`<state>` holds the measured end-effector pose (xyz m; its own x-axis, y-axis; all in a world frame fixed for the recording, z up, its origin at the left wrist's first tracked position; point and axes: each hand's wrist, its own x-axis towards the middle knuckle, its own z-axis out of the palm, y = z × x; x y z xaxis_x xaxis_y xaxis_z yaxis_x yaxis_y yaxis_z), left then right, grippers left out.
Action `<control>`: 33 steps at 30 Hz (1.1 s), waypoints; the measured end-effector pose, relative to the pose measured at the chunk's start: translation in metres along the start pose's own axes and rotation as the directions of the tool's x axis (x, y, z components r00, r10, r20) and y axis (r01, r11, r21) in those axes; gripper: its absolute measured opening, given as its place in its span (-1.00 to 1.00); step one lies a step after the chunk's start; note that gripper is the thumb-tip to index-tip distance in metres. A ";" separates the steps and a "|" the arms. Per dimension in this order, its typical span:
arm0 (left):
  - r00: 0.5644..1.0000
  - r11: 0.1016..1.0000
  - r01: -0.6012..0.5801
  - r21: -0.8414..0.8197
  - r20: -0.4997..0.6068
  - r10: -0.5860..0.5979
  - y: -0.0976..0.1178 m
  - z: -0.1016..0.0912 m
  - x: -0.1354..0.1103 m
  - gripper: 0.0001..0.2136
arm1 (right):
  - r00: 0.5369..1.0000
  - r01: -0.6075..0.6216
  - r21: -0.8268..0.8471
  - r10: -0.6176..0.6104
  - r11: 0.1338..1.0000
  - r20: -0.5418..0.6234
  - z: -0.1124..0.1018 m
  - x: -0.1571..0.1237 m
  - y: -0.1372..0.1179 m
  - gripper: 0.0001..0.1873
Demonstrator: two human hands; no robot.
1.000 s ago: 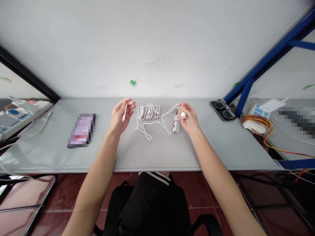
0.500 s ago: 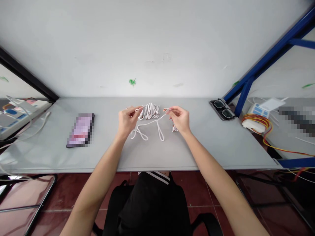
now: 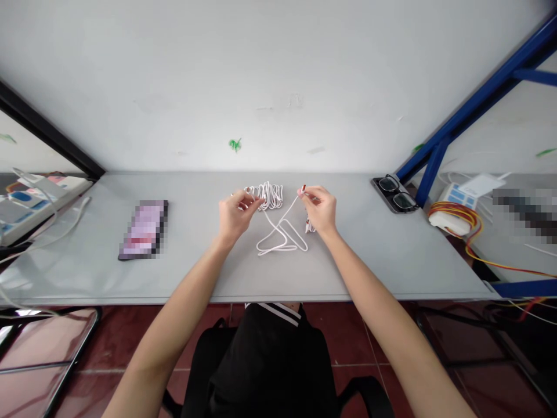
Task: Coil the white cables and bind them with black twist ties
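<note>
A loose white cable (image 3: 282, 249) lies in open loops on the grey table between my two hands. Thumb and fingers of my left hand (image 3: 237, 216) pinch the cable near one end, just in front of the bundled white cables (image 3: 272, 195). In the fingertips of my right hand (image 3: 319, 208) is the other end, with an orange-and-white plug tip pointing up. Beside that hand, partly hidden by it, lies a second small white cable bundle (image 3: 309, 225).
A phone (image 3: 143, 229) lies at the left. Glasses on a dark case (image 3: 395, 196) rest at the right, by a blue metal frame (image 3: 429, 171). Power strips and wires (image 3: 452, 217) are at both sides. A white wall (image 3: 278, 87) stands behind the table.
My left hand has moved right, closer to my right hand, with its cable end. The cable's slack now lies in wider loops between them. The plug in my right hand has turned upward.
</note>
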<state>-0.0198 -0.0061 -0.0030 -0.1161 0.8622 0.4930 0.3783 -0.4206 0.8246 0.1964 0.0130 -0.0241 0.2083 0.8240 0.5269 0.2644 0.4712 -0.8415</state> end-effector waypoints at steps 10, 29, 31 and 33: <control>0.990 0.986 -0.113 0.127 -0.074 0.123 -0.006 0.001 0.004 -0.80 | 0.998 0.059 -0.007 -0.059 0.998 0.005 0.002 -0.001 0.004 -0.71; 0.995 0.994 0.097 -0.044 -0.020 -0.098 -0.007 0.004 0.003 -0.77 | 1.000 0.028 0.015 -0.028 0.999 0.008 0.002 -0.002 0.004 -0.70; 0.994 0.991 0.110 -0.081 -0.013 -0.111 -0.007 0.005 0.003 -0.77 | 1.000 0.028 0.019 -0.028 0.999 0.001 0.002 -0.002 0.003 -0.70; 0.993 0.986 0.115 -0.118 -0.009 -0.117 -0.005 0.005 0.004 -0.77 | 1.000 0.028 0.013 -0.028 1.000 0.003 0.002 -0.002 0.003 -0.69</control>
<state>-0.0178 0.0005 -0.0067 -0.1676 0.9031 0.3953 0.2515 -0.3485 0.9029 0.1950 0.0130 -0.0280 0.1979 0.8114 0.5499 0.2578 0.4982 -0.8279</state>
